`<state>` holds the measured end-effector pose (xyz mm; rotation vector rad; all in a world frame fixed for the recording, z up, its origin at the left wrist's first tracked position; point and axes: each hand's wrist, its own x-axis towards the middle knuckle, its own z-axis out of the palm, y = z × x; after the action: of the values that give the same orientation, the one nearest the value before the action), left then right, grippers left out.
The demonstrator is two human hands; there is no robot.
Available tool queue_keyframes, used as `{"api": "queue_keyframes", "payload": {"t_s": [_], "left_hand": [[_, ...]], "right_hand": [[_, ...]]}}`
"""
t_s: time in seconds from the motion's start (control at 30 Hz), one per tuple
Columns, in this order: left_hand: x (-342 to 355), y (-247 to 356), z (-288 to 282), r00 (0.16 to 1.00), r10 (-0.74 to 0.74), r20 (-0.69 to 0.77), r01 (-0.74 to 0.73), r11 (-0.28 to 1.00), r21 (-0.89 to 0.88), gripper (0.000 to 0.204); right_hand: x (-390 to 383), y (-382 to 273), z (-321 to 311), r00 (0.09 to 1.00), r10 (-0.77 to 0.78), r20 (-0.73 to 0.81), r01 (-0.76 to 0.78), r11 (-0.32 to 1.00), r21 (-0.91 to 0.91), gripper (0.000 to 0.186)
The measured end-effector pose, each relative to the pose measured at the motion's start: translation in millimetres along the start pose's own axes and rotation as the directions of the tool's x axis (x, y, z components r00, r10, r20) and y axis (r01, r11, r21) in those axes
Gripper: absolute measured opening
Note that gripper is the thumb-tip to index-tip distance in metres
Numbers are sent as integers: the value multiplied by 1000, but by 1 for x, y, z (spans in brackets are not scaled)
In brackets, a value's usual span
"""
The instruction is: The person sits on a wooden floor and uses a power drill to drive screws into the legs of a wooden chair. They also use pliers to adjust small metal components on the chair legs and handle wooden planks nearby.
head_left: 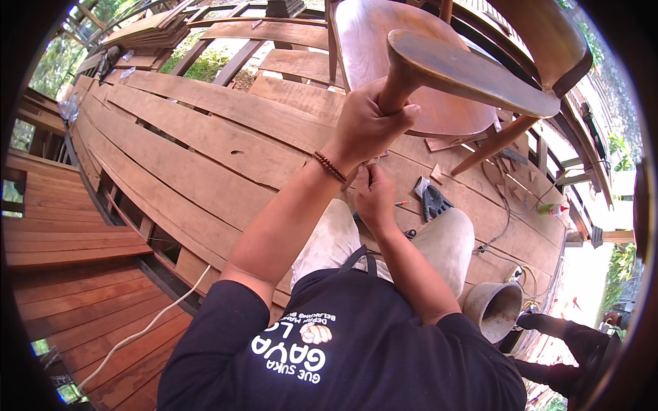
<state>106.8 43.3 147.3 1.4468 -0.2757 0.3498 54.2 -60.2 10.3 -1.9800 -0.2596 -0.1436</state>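
Observation:
A wooden chair (445, 113) with a rounded seat stands in front of me, its curved armrest (473, 72) jutting toward me. My left hand (363, 127), with a beaded bracelet at the wrist, is wrapped round the chair's post just under the front end of the armrest. Lower down, beside the left wrist, my right hand (375, 198) is closed with its thumb up. Whatever it holds, if anything, is mostly hidden behind the fingers and the left forearm.
A dark-and-grey work glove (433, 200) lies by my right knee. To the right are a bucket (493, 312), cables (504, 233) and a green-and-white bottle (550, 209). Gaps run between the floor planks (205, 151). Another person's dark-clothed legs (569, 342) show at lower right.

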Motion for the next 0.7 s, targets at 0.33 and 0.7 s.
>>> {"api": "queue_keyframes", "payload": {"t_s": [0.33,0.7], "left_hand": [[2,2,-11,990,-13,138,12,1000,7,17],[-61,-100,-77,866,-447,-226,406,890,-205,20]], "right_hand": [[4,8,-3,896,340,285,-440,757,483,25],[2,-14,-6,997,-75,10,76,991,-114,25]]}}
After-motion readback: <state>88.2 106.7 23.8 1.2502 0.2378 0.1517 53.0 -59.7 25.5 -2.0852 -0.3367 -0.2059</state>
